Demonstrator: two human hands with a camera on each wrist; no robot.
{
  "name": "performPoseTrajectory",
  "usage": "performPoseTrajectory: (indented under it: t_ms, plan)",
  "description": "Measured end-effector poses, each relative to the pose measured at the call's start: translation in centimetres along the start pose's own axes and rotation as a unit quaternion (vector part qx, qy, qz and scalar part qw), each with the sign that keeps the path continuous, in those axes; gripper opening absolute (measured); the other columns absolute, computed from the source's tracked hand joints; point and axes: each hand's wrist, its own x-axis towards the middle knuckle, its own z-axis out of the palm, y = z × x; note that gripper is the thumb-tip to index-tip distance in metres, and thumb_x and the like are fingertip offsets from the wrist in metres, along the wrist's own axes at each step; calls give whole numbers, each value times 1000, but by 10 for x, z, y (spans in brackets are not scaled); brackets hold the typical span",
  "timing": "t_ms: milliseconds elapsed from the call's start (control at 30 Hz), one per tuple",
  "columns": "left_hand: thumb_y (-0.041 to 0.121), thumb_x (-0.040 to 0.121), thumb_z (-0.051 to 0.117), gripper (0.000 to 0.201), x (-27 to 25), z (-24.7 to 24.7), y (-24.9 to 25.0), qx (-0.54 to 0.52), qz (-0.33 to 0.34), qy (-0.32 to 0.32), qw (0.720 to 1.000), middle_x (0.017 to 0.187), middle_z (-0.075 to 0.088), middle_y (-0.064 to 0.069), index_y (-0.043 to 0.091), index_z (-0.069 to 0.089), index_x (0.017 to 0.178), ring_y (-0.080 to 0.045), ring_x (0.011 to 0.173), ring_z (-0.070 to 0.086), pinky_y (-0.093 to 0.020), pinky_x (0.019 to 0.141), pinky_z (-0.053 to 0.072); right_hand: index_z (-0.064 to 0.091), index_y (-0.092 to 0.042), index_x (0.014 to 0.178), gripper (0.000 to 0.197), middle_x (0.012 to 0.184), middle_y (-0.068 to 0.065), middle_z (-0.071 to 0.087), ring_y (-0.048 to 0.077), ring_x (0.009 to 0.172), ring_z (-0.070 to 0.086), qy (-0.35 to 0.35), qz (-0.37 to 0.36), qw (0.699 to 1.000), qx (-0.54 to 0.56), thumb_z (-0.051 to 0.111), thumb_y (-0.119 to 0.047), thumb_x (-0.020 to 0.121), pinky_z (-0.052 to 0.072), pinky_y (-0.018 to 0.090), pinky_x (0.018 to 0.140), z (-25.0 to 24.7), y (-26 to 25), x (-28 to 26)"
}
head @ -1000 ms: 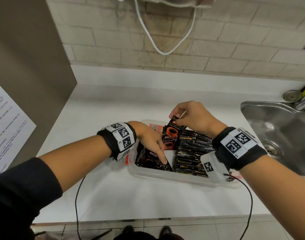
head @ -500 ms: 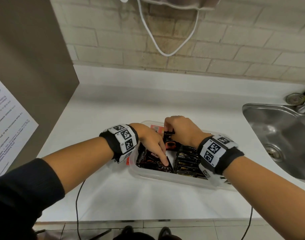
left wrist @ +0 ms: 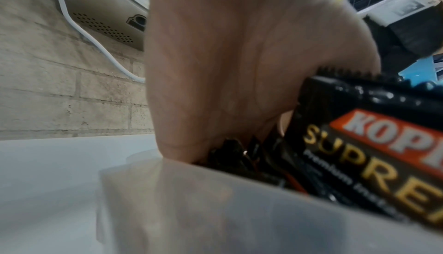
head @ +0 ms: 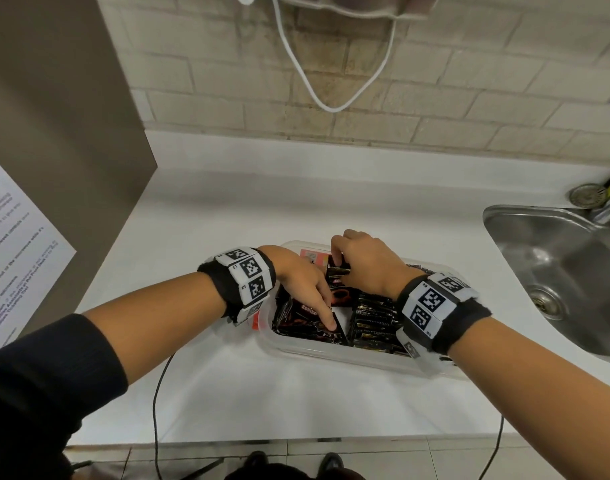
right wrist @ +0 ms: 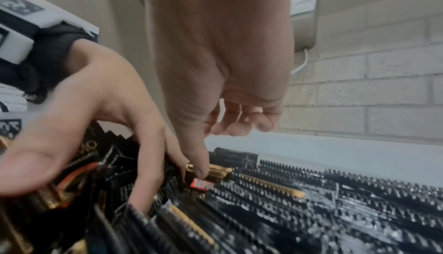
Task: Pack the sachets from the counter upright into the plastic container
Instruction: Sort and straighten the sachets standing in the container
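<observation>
- Hands meet over a clear plastic container (head: pixel 331 349) on a white counter (head: pixel 262 393) beside a steel sink (head: pixel 556 271); no loose sachets show on the counter around it.
- Right hand (head: pixel 362 263) reaches into the far middle of the container, thumb and forefinger pinching the top edge of one black-and-gold sachet (head: pixel 337 271), which stands on end among the others; its remaining fingers (right wrist: pixel 242 121) hang curled and hold nothing.
- Left hand (head: pixel 302 282) lies with fingers straight and spread over the sachets at the container's left end (head: pixel 303 320), fingertips pressing down between them and gripping nothing; it appears to be holding that leaning bundle back to keep a slot open.
- Packed row (head: pixel 373 323) on the right half stands upright and tight, serrated tops uppermost, while the left-end sachets, orange Kopiko label (left wrist: pixel 388 131) showing, lean at a slant.
- Step in hand, by the look of it: seating the pinched sachet into the gap between the two groups, late in the packing.
- Next move likely calls for pushing that sachet straight down until its top sits level with the row, then letting go without tipping its neighbours.
- Leaning sachets under the left hand would probably still need standing up and pressing against the row.
</observation>
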Motion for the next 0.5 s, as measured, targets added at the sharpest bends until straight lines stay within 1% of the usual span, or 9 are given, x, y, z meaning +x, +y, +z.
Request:
performPoseTrajectory:
  t_ms: [67,100,167,233,300,333,400,433,500]
  plan:
    - [72,81,62,47,0,-1,-1,-5,4,2,1000,122,49,15,38,69,114,-12,116,39,-32,95,29,62,-18,93,16,92,-3,54,21,90,57,-18,-2,1000,15,70,-11,81,42,29,71,-3,-2,-4]
    - [72,81,62,46,1,-2,-2,-5,4,4,1000,125,50,14,39,69,112,-13,116,40,-32,96,31,66,-18,92,14,86,-6,56,19,86,58,-43,4,999,31,72,-13,81,43,28,69,-4,-3,-7]
    - [72,80,63,45,2,-2,-2,-5,4,7,1000,130,51,12,39,70,109,-13,119,42,-33,99,33,73,-20,90,13,79,-9,62,15,81,62,-124,18,990,67,77,-23,78,49,27,67,-5,-6,-13]
    - [70,81,65,44,4,-3,-3,-2,10,12,1000,134,50,10,36,71,108,-16,125,43,-36,107,35,77,-24,85,17,80,-7,71,13,79,65,-188,16,980,58,78,-38,75,56,31,71,-4,-10,-17]
    - [66,81,68,40,4,-5,-3,-3,12,15,1000,139,49,9,35,72,105,-17,132,41,-40,115,32,79,-25,86,23,82,-7,73,13,79,65,-205,2,978,28,75,-45,76,54,32,71,-1,-14,-17]
    - [65,81,69,37,4,-5,-3,-4,10,16,1000,141,49,9,36,71,104,-18,134,40,-41,116,31,79,-25,88,24,84,-8,74,12,81,64,-207,-3,978,22,75,-46,78,51,30,72,1,-16,-17]
    - [65,80,70,41,5,-5,-2,0,11,20,1000,141,49,8,35,71,109,-18,134,40,-41,117,31,79,-25,94,24,89,-9,74,9,85,60,-218,-10,976,24,76,-45,80,45,32,80,4,-19,-15]
    - [65,80,70,44,5,-5,-2,3,11,20,1000,141,49,8,34,71,110,-18,133,41,-41,117,32,79,-25,96,23,92,-9,74,9,87,58,-222,-11,975,26,77,-42,81,42,34,85,6,-21,-15]
    - [67,79,70,42,4,-5,-2,3,11,19,1000,139,50,8,34,70,105,-17,132,43,-41,116,33,79,-24,100,19,96,-8,74,11,92,54,-212,-9,977,20,77,-32,82,40,38,92,8,-22,-15]
